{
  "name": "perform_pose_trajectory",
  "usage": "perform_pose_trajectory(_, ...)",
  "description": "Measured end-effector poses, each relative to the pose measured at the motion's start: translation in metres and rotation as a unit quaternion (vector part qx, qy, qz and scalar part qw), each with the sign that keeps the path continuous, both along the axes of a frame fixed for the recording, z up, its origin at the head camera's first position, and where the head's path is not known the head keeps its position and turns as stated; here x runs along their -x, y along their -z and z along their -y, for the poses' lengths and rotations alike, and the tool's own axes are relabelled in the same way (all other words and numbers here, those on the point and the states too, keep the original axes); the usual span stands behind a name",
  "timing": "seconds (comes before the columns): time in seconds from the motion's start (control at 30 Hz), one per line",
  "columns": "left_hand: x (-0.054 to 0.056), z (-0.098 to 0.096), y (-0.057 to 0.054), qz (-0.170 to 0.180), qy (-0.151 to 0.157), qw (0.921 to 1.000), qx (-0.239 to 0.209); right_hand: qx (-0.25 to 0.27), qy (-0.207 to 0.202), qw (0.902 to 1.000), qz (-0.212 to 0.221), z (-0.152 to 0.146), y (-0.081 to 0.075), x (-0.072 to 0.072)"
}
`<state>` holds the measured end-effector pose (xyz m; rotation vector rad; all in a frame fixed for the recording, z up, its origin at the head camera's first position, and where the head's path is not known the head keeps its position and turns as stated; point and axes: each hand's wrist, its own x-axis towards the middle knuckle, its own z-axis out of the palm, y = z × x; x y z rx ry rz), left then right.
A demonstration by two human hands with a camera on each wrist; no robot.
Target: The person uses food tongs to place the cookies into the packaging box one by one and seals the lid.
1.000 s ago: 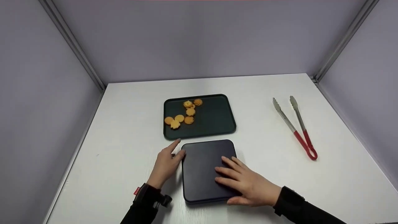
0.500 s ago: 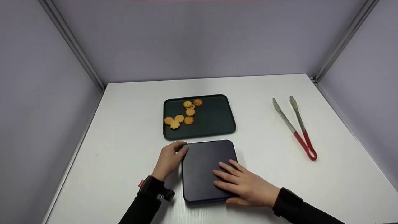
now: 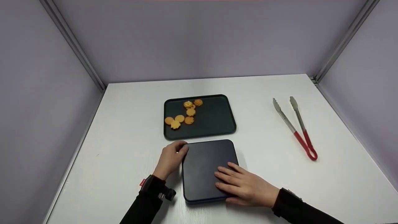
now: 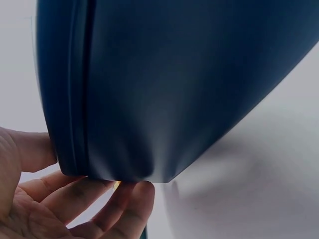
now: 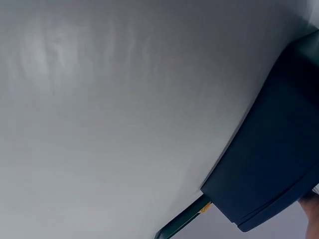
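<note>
A dark navy rectangular lidded box (image 3: pixel 202 165) lies on the white table in front of the person. My left hand (image 3: pixel 171 157) grips its far left corner. In the left wrist view, the thumb (image 4: pixel 37 152) is at the lid side and the fingertips (image 4: pixel 142 196) lie against the end wall of the box. A seam below the lid runs along the wall. My right hand (image 3: pixel 245 188) rests on the right part of the lid with fingers spread, its thumb near the front edge. The right wrist view shows the box wall (image 5: pixel 269 149), without the right fingers.
Just beyond the box is a dark green tray (image 3: pixel 214 119) with several cookies (image 3: pixel 190 112) on its left half. Red-handled metal tongs (image 3: pixel 301 141) lie spread on the right of the table (image 3: pixel 124 124). Grey panels (image 3: pixel 199 40) enclose the back and sides.
My left hand has moved slightly right, its forefinger going from stretched out to curled behind the box's far left corner. The right hand has slid slightly toward the person on the lid.
</note>
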<state>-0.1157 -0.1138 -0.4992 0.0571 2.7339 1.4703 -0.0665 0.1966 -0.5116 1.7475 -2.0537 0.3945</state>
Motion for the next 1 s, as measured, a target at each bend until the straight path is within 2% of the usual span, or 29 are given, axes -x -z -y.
perform_pose_trajectory(0.3,0.003,-0.004,0.0,-0.004,-0.001,1.0,0.004,0.012,-0.007,0.9995,-0.03,-0.001,0.004,0.002)
perform_pose_trajectory(0.57,0.006,-0.005,0.001,-0.005,-0.005,0.9999,0.013,0.024,-0.015,0.9969,-0.073,0.001,0.009,0.003)
perform_pose_trajectory(0.7,0.005,-0.005,0.0,-0.009,-0.005,0.9999,0.008,0.024,-0.02,0.9974,-0.065,0.001,0.008,0.005)
perform_pose_trajectory(1.0,0.007,-0.006,0.001,-0.012,-0.021,0.9997,0.003,0.012,-0.029,0.9994,-0.016,-0.003,0.01,0.005)
